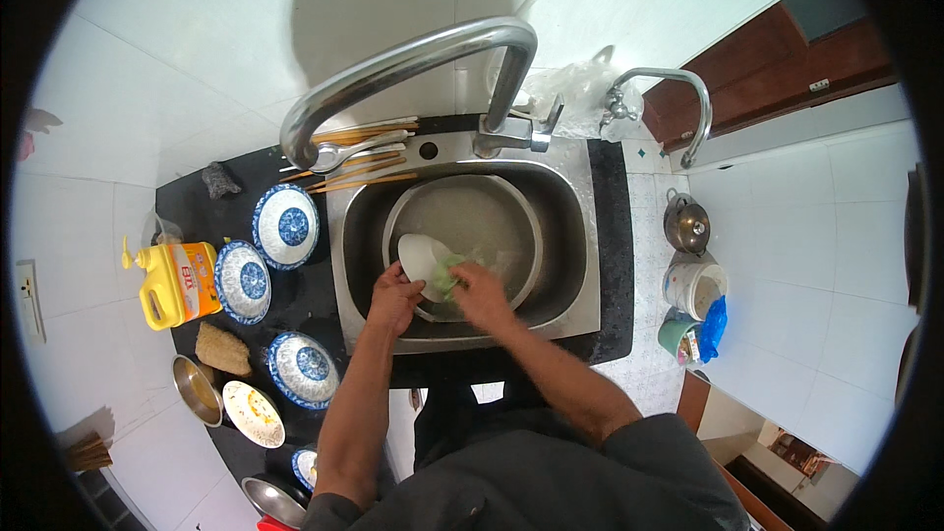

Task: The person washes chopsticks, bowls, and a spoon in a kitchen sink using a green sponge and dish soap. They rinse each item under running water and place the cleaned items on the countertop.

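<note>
Over the stainless steel sink (575,236), my left hand (397,297) grips the rim of a white bowl (419,254), which is tilted on its side. My right hand (481,296) presses a light green cloth or scrubber (445,276) against the bowl; the hand is slightly blurred. Beneath both hands a large round metal basin (464,206) sits in the sink with cloudy water in it. The chrome faucet (413,51) arches above, its spout swung to the left, away from the basin.
Several blue-and-white dishes (286,227) rest left on the black counter (310,302), near a yellow detergent bottle (166,287), a tan sponge (223,349) and a stained plate (253,414). Chopsticks (365,171) and a metal spoon (350,149) lie behind. A lidded pot (687,225) stands right.
</note>
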The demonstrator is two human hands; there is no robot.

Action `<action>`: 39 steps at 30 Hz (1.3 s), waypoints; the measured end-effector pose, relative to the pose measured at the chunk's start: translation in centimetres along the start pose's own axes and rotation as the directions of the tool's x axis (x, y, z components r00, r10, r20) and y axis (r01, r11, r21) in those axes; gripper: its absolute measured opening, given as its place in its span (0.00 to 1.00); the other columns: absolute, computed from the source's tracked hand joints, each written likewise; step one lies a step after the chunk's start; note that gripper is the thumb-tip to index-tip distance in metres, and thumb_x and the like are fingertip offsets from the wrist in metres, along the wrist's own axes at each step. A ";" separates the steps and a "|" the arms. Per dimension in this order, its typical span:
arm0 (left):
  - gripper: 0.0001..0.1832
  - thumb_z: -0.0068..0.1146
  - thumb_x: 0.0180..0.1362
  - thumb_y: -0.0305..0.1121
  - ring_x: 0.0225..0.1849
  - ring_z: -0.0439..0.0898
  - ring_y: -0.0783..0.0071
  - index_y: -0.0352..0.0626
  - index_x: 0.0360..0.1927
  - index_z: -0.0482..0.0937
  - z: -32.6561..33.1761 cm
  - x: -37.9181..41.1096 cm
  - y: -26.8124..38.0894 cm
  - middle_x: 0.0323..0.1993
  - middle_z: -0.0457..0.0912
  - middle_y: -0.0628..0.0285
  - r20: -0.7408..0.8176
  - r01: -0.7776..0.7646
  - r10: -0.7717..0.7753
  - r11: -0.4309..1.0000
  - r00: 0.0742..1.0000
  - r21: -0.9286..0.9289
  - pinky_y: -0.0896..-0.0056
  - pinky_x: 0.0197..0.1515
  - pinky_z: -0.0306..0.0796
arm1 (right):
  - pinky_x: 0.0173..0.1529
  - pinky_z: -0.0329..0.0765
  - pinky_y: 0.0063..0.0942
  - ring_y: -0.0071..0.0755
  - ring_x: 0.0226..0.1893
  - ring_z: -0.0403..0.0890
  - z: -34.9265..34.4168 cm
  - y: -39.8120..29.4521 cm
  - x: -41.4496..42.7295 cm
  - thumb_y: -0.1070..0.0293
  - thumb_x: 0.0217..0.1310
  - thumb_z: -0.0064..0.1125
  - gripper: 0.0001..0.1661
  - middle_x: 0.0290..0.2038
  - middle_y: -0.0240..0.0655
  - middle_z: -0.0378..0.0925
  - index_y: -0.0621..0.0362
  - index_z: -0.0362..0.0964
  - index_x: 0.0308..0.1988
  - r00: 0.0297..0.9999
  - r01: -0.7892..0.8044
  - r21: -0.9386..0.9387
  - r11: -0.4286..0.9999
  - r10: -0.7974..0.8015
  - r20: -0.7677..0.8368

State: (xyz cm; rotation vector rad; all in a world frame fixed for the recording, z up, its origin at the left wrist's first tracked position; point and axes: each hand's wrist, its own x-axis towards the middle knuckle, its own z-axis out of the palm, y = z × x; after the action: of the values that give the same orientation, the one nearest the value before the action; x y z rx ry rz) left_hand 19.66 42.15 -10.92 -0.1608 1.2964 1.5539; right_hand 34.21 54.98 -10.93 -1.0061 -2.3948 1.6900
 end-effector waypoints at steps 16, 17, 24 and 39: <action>0.19 0.55 0.63 0.17 0.49 0.82 0.67 0.38 0.58 0.75 -0.5 -0.5 -3.0 0.52 0.82 0.59 -0.090 -0.016 0.011 0.998 0.996 -0.060 0.66 0.53 0.76 | 0.60 0.71 0.46 0.66 0.53 0.76 3.9 3.1 9.3 0.58 0.74 0.43 0.19 0.52 0.56 0.77 0.60 0.74 0.50 0.998 -0.057 -0.104 0.993 0.059 0.015; 0.20 0.55 0.64 0.17 0.51 0.82 0.66 0.38 0.59 0.74 -0.8 -0.4 -2.9 0.52 0.82 0.59 -0.112 -0.028 0.015 0.993 0.994 -0.116 0.65 0.54 0.77 | 0.60 0.72 0.46 0.66 0.53 0.76 3.7 1.9 7.7 0.59 0.74 0.43 0.19 0.52 0.57 0.77 0.62 0.73 0.50 0.988 -0.151 -0.040 0.988 0.152 0.012; 0.21 0.54 0.65 0.19 0.59 0.78 0.60 0.37 0.61 0.72 1.1 0.4 -2.5 0.57 0.79 0.55 -0.194 -0.100 0.017 0.898 0.981 -0.429 0.57 0.63 0.73 | 0.67 0.68 0.46 0.63 0.64 0.69 4.6 -3.3 -3.2 0.71 0.68 0.51 0.20 0.59 0.59 0.71 0.74 0.70 0.54 0.918 0.191 -0.433 0.881 -0.317 -0.240; 0.18 0.54 0.66 0.20 0.55 0.82 0.66 0.36 0.59 0.75 0.7 -1.9 0.4 0.55 0.82 0.57 -0.001 -0.098 0.103 0.947 0.995 -0.306 0.65 0.60 0.74 | 0.63 0.71 0.43 0.58 0.57 0.76 2.3 -6.1 4.9 0.66 0.72 0.50 0.15 0.52 0.52 0.78 0.66 0.76 0.48 0.893 0.290 -0.140 0.947 -0.321 -0.314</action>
State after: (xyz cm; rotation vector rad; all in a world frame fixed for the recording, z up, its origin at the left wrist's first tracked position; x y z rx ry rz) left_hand 20.51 41.63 -9.11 -0.2812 1.0587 1.8353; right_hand 26.56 54.48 -8.22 -0.7931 -2.2729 1.2072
